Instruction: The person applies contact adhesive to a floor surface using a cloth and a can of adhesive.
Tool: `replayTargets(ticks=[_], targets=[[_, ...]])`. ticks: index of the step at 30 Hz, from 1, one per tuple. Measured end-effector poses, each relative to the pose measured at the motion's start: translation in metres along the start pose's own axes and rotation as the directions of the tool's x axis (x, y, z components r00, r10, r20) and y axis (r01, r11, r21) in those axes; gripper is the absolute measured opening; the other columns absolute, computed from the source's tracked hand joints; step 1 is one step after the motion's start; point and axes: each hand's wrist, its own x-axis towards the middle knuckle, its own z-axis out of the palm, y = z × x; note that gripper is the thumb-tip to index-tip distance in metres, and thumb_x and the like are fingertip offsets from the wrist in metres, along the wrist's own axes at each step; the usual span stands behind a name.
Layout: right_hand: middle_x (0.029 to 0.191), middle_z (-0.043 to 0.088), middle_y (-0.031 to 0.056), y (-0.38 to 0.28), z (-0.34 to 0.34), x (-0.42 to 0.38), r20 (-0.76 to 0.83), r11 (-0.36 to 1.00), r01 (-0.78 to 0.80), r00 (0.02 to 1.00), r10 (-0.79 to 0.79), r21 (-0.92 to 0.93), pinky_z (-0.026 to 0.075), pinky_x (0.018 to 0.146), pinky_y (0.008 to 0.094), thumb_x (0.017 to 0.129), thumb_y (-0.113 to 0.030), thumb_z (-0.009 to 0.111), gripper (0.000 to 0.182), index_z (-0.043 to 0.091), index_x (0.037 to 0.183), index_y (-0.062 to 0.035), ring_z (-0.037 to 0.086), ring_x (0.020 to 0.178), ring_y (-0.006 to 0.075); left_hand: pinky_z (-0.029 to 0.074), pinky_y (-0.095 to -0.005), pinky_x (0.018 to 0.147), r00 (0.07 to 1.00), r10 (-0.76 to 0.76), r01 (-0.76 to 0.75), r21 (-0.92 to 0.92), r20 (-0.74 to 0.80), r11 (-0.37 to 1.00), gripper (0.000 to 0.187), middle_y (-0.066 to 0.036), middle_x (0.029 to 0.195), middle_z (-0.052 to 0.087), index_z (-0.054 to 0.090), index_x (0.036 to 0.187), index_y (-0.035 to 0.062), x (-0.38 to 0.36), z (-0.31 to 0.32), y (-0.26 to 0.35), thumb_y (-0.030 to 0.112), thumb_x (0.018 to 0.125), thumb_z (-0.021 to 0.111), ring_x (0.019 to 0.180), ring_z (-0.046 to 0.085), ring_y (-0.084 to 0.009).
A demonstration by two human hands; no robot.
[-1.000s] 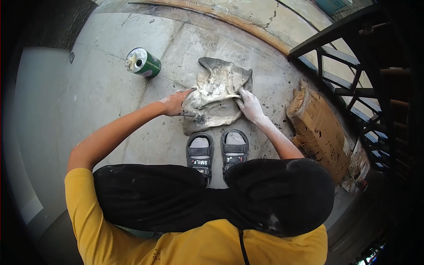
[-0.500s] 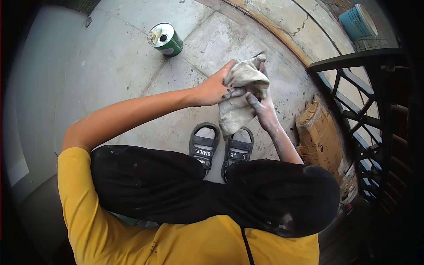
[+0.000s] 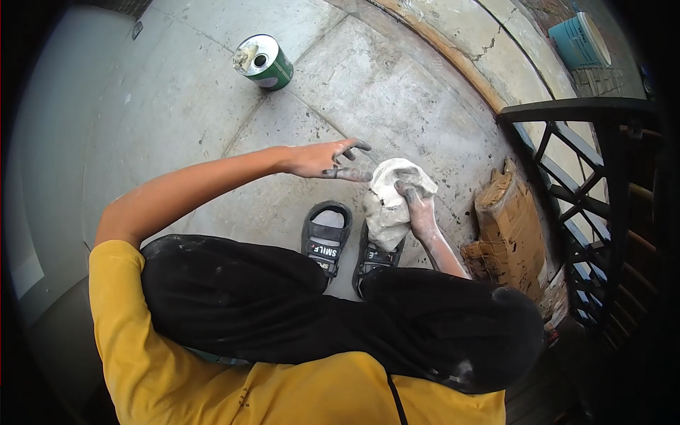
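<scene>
A limp, off-white lump, putty-like or cloth-like, hangs from my right hand, whose thumb presses on its front. The rest of that hand's fingers are hidden behind it. Just left of the lump is my left hand, with fingers apart and dark grey smears on them, holding nothing. Its lowest fingertips are close to the lump's left edge; whether they touch I cannot tell. Below, the lump partly covers the right sandal; the left sandal shows beside it.
A green can with a smeared top stands on the grey floor tiles. At the right are a tattered cardboard piece and a black metal lattice. A blue bucket stands beyond the ledge at the upper right.
My left hand has let go of the lump and moved down and left, its fingers spread. My right hand has lowered with the lump, which now hangs closer to the sandals.
</scene>
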Motion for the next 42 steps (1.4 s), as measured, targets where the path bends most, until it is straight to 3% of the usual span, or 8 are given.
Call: replayTargets(ticks=[4, 8, 14, 18, 21, 31, 40, 42], targets=[[0.11, 0.066, 0.009, -0.032, 0.012, 0.011, 0.416, 0.919, 0.362, 0.868, -0.27, -0.158, 0.048, 0.09, 0.0309, 0.083, -0.012, 0.074, 0.031, 0.064, 0.11, -0.0006, 0.061, 0.101, 0.0158, 0.025, -0.043, 0.119, 0.98, 0.102, 0.053, -0.714, 0.173, 0.699, 0.09, -0.021, 0.16, 0.02, 0.014, 0.156, 0.0055, 0.005, 0.027, 0.002, 0.072, 0.096, 0.028, 0.147, 0.024, -0.0295], [0.136, 0.05, 0.0156, -0.038, 0.017, 0.007, 0.28, 0.564, 0.617, 0.772, -0.571, -0.549, 0.04, 0.105, 0.0453, 0.064, -0.018, 0.086, 0.082, 0.047, 0.135, -0.0073, 0.044, 0.131, 0.0304, 0.026, -0.0362, 0.118, 0.979, 0.205, -0.186, -0.345, 0.019, 0.92, 0.084, -0.02, 0.154, 0.034, 0.017, 0.155, 0.0001, 0.023, 0.036, 0.016, 0.051, 0.098, 0.053, 0.143, 0.032, -0.0301], [0.158, 0.023, 0.0139, -0.045, 0.012, 0.001, 0.382, 0.991, 0.111, 0.914, -0.133, 0.077, 0.032, 0.116, 0.0428, 0.067, -0.033, 0.091, 0.116, 0.019, 0.155, -0.0093, 0.03, 0.143, 0.0284, 0.038, -0.034, 0.109, 0.941, 0.032, -0.08, -0.131, -0.336, 0.988, 0.081, -0.018, 0.14, 0.05, 0.033, 0.148, -0.0027, 0.035, 0.047, 0.011, 0.049, 0.093, 0.064, 0.131, 0.048, -0.0264], [0.151, 0.036, 0.0128, -0.027, 0.015, -0.003, 0.374, 0.971, 0.029, 0.92, -0.119, 0.237, 0.039, 0.11, 0.0389, 0.069, -0.031, 0.091, 0.113, 0.02, 0.154, -0.0069, 0.04, 0.135, 0.0229, 0.043, -0.0377, 0.101, 0.911, 0.015, -0.056, -0.088, -0.413, 0.994, 0.057, -0.019, 0.127, 0.062, 0.057, 0.13, -0.0018, 0.031, 0.047, 0.029, 0.042, 0.094, 0.062, 0.118, 0.059, -0.0297], [0.121, 0.062, 0.0067, -0.02, 0.012, 0.0, 0.453, 0.991, -0.063, 0.885, 0.111, -0.121, 0.049, 0.097, 0.0331, 0.075, -0.022, 0.088, 0.08, 0.043, 0.138, -0.003, 0.059, 0.111, 0.0157, 0.043, -0.0396, 0.102, 0.914, 0.052, -0.041, 0.036, -0.403, 0.999, 0.053, -0.021, 0.13, 0.06, 0.061, 0.127, 0.001, 0.025, 0.042, 0.051, 0.042, 0.094, 0.06, 0.12, 0.056, -0.0342], [0.117, 0.065, 0.0116, -0.016, 0.014, 0.009, 0.23, 0.977, 0.054, 0.973, -0.006, -0.207, 0.052, 0.089, 0.0341, 0.072, -0.01, 0.082, 0.045, 0.063, 0.112, -0.0029, 0.064, 0.107, 0.0219, 0.048, -0.0472, 0.094, 0.936, 0.246, -0.077, 0.537, -0.25, 0.84, 0.062, -0.026, 0.111, 0.064, 0.058, 0.127, 0.001, 0.042, 0.002, 0.059, 0.053, 0.092, 0.055, 0.11, 0.06, -0.0407], [0.128, 0.053, 0.0198, -0.029, 0.006, 0.024, 0.347, 0.136, 0.437, 0.838, -0.42, -0.889, 0.043, 0.096, 0.0468, 0.07, -0.017, 0.076, 0.044, 0.063, 0.11, -0.0023, 0.049, 0.122, 0.0355, 0.051, -0.0485, 0.086, 0.968, -0.162, 0.248, 0.609, -0.194, 0.754, 0.055, -0.028, 0.097, 0.068, 0.067, 0.107, -0.0006, 0.05, -0.009, 0.056, 0.051, 0.096, 0.05, 0.096, 0.065, -0.0435], [0.13, 0.053, 0.0198, -0.035, 0.005, 0.023, 0.312, 0.212, 0.383, 0.9, -0.304, -0.899, 0.041, 0.102, 0.0449, 0.073, -0.02, 0.078, 0.044, 0.064, 0.111, -0.0023, 0.045, 0.128, 0.0335, 0.053, -0.0462, 0.085, 0.949, -0.147, 0.287, 0.572, -0.279, 0.768, 0.044, -0.025, 0.099, 0.069, 0.07, 0.098, 0.0005, 0.042, -0.004, 0.076, 0.042, 0.095, 0.056, 0.096, 0.066, -0.0409]])
